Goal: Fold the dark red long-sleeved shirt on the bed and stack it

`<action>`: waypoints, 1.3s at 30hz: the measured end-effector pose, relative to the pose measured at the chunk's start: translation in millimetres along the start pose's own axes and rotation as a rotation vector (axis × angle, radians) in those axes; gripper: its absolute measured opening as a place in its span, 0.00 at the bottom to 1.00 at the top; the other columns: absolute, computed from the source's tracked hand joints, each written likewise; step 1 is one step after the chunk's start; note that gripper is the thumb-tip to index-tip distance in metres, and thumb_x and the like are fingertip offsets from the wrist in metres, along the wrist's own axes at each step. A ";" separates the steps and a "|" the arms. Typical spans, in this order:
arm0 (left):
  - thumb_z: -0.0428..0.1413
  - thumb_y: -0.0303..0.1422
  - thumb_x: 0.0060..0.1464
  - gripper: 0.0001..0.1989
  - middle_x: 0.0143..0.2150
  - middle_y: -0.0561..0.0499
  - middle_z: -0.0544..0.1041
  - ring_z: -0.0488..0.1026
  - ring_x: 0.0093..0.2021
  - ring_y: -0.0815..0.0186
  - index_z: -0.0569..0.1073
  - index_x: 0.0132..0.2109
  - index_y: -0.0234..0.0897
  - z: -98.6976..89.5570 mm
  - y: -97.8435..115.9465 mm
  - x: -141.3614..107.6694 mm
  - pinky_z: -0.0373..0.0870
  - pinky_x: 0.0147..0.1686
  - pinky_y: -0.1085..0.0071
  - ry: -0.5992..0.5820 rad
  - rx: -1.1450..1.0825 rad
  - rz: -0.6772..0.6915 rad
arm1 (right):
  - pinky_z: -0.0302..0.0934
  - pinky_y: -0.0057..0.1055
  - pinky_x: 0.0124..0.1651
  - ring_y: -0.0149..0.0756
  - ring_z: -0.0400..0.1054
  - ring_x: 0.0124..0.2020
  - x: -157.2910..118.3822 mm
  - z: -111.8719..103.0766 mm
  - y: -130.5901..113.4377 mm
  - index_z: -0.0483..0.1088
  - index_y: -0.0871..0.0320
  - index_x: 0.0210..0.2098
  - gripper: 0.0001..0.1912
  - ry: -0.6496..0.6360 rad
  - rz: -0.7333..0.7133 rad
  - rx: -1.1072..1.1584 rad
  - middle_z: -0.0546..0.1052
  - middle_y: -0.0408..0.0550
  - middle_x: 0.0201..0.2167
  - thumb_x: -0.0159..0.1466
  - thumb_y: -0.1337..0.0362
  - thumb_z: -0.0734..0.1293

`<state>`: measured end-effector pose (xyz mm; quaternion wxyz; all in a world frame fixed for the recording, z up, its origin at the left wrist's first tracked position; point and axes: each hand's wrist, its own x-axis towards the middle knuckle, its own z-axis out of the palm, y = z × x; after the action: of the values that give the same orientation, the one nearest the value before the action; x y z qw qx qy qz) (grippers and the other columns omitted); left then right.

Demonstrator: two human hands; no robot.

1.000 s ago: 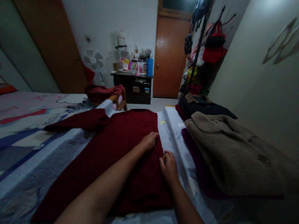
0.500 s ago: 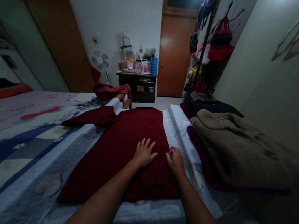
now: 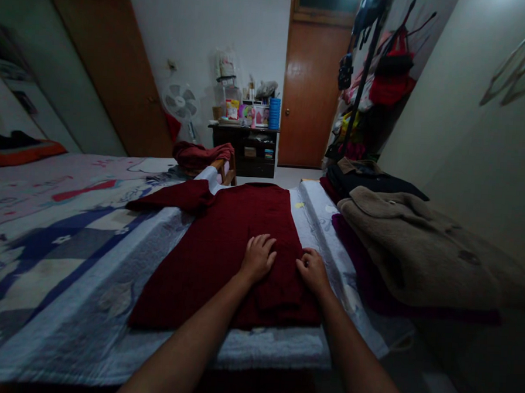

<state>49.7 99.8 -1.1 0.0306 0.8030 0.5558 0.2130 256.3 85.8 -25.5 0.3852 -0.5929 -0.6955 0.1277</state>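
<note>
Dark red garment (image 3: pixel 210 258) — laid out over pale blue bedding (image 3: pixel 98 305), neckline toward the far end, one sleeve stretched out to the left, a folded layer along the lower right part. On top of it, left hand (image 3: pixel 258 258), palm down and open, fingers extended and slightly spread, with nothing visibly in its hold. At the right edge, right hand (image 3: pixel 314 271), fingers bent; cannot tell whether any cloth is pinched between them. Both hands near each other, forearms reaching in from below.

To the right, a thick brown coat (image 3: pixel 418 251), folded, over purple cloth (image 3: pixel 359 272); just beyond it, a dark garment with a brown collar (image 3: pixel 382 182). Past the far left of the bedding, bunched reddish cloth (image 3: pixel 203 154). Farther back — a white fan (image 3: pixel 180 101), a cluttered dark cabinet (image 3: pixel 243 138) and a closed wooden door (image 3: pixel 312 93).
</note>
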 end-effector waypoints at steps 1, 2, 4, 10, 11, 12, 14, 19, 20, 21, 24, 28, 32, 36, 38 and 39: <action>0.48 0.37 0.62 0.19 0.62 0.47 0.67 0.61 0.62 0.61 0.68 0.58 0.41 -3.6 1.7 -4.8 0.52 0.64 0.60 -0.001 -0.022 0.029 | 0.58 0.38 0.54 0.41 0.67 0.47 0.0 0.3 0.4 0.66 0.55 0.20 0.09 0.002 0.000 -0.005 0.73 0.53 0.43 0.57 0.67 0.63; 0.47 0.36 0.63 0.17 0.60 0.47 0.69 0.63 0.61 0.62 0.70 0.56 0.41 -6.3 3.7 -10.2 0.54 0.63 0.61 -0.022 -0.041 0.052 | 0.58 0.38 0.54 0.41 0.67 0.47 -0.1 0.8 0.7 0.66 0.56 0.20 0.09 0.005 0.002 -0.009 0.73 0.53 0.43 0.57 0.67 0.63; 0.46 0.39 0.63 0.18 0.61 0.47 0.69 0.62 0.61 0.60 0.70 0.56 0.41 -8.2 7.9 -22.0 0.56 0.62 0.60 -0.106 -0.054 0.065 | 0.58 0.38 0.54 0.41 0.67 0.47 -0.2 1.6 1.1 0.66 0.56 0.21 0.09 0.006 -0.001 -0.017 0.73 0.53 0.43 0.57 0.67 0.63; 0.47 0.51 0.60 0.31 0.69 0.44 0.56 0.48 0.70 0.50 0.61 0.65 0.42 3.3 17.1 -46.0 0.45 0.66 0.50 -0.191 0.038 0.038 | 0.57 0.38 0.55 0.41 0.66 0.48 1.6 -0.8 -1.4 0.67 0.56 0.21 0.10 -0.026 -0.005 -0.041 0.73 0.53 0.43 0.59 0.64 0.63; 0.46 0.51 0.60 0.31 0.70 0.44 0.55 0.47 0.70 0.50 0.61 0.65 0.42 4.4 17.7 -47.1 0.44 0.66 0.50 -0.185 0.043 0.039 | 0.57 0.38 0.55 0.41 0.66 0.49 1.4 -2.4 -2.6 0.68 0.56 0.21 0.11 -0.044 0.001 -0.044 0.73 0.53 0.44 0.59 0.63 0.64; 0.46 0.52 0.60 0.31 0.70 0.43 0.55 0.47 0.70 0.50 0.61 0.65 0.42 4.6 18.1 -47.7 0.44 0.66 0.50 -0.184 0.043 0.039 | 0.57 0.38 0.56 0.41 0.66 0.49 0.4 -4.4 -3.9 0.68 0.56 0.21 0.12 -0.067 0.008 -0.044 0.73 0.53 0.44 0.60 0.62 0.64; 0.46 0.53 0.60 0.32 0.70 0.43 0.55 0.47 0.70 0.51 0.61 0.65 0.42 3.3 18.5 -47.7 0.44 0.66 0.50 -0.194 0.034 0.038 | 0.56 0.40 0.57 0.43 0.65 0.51 -4.6 -8.4 -6.4 0.69 0.56 0.21 0.13 -0.115 0.022 -0.040 0.73 0.53 0.46 0.61 0.60 0.64; 0.45 0.55 0.59 0.34 0.70 0.42 0.54 0.47 0.70 0.50 0.61 0.65 0.41 -0.7 18.3 -47.2 0.44 0.66 0.51 -0.202 0.021 0.042 | 0.52 0.46 0.62 0.47 0.59 0.58 -31.2 -14.2 -9.2 0.71 0.56 0.27 0.10 -0.126 0.026 -0.018 0.69 0.55 0.54 0.59 0.56 0.67; 0.44 0.55 0.59 0.34 0.70 0.41 0.54 0.47 0.70 0.50 0.61 0.65 0.40 -0.6 18.1 -47.3 0.44 0.66 0.50 -0.200 0.022 0.045 | 0.51 0.47 0.62 0.48 0.58 0.59 -36.5 -14.7 -9.4 0.71 0.56 0.28 0.09 -0.117 0.026 -0.012 0.68 0.55 0.55 0.57 0.56 0.68; 0.44 0.55 0.59 0.34 0.70 0.41 0.54 0.47 0.70 0.50 0.61 0.65 0.41 -0.3 17.9 -47.5 0.44 0.66 0.50 -0.197 0.024 0.047 | 0.50 0.47 0.63 0.48 0.57 0.60 -41.0 -15.1 -9.6 0.71 0.56 0.29 0.09 -0.109 0.029 -0.005 0.68 0.54 0.56 0.57 0.57 0.68; 0.44 0.55 0.59 0.34 0.70 0.42 0.54 0.46 0.70 0.51 0.60 0.65 0.41 1.1 17.3 -48.2 0.44 0.66 0.51 -0.186 0.030 0.050 | 0.49 0.49 0.63 0.48 0.54 0.62 -48.9 -16.8 -10.8 0.70 0.55 0.29 0.08 -0.098 0.034 0.020 0.66 0.53 0.58 0.56 0.57 0.68; 0.43 0.55 0.59 0.34 0.70 0.42 0.54 0.46 0.70 0.51 0.60 0.65 0.41 2.6 16.2 -49.0 0.44 0.66 0.52 -0.179 0.022 0.054 | 0.49 0.49 0.63 0.47 0.55 0.62 -49.6 -19.1 -12.4 0.67 0.55 0.26 0.07 -0.102 0.025 0.055 0.66 0.52 0.59 0.56 0.59 0.67; 0.45 0.54 0.60 0.33 0.70 0.42 0.55 0.46 0.70 0.52 0.61 0.65 0.41 3.6 14.1 -48.0 0.44 0.67 0.52 -0.173 0.003 0.055 | 0.48 0.49 0.63 0.48 0.54 0.62 -48.4 -19.5 -13.3 0.65 0.55 0.24 0.08 -0.084 0.034 0.064 0.67 0.53 0.58 0.57 0.61 0.66; 0.51 0.48 0.59 0.28 0.69 0.42 0.56 0.48 0.70 0.52 0.65 0.62 0.41 -2.6 16.9 -46.8 0.44 0.67 0.51 -0.149 -0.030 0.047 | 0.48 0.49 0.63 0.48 0.55 0.61 -49.3 -18.4 -13.8 0.64 0.55 0.24 0.06 -0.056 0.009 0.048 0.68 0.53 0.56 0.55 0.63 0.65; 0.53 0.42 0.59 0.23 0.70 0.44 0.55 0.48 0.70 0.54 0.67 0.60 0.42 -8.0 21.9 -48.0 0.44 0.67 0.51 -0.120 -0.062 0.071 | 0.48 0.48 0.64 0.48 0.55 0.61 -50.1 -17.1 -13.6 0.65 0.55 0.26 0.03 -0.029 -0.014 0.042 0.68 0.53 0.56 0.55 0.64 0.65; 0.53 0.40 0.59 0.21 0.70 0.45 0.56 0.49 0.70 0.56 0.68 0.59 0.42 -10.4 25.0 -49.3 0.44 0.67 0.52 -0.110 -0.089 0.090 | 0.48 0.48 0.64 0.48 0.55 0.61 -50.5 -16.4 -13.5 0.65 0.55 0.28 0.02 -0.014 -0.022 0.041 0.68 0.54 0.56 0.54 0.64 0.65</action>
<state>53.5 43.7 0.3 0.0872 0.8356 0.5064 0.1941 257.8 31.0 -25.3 0.3939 -0.5761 -0.7020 0.1419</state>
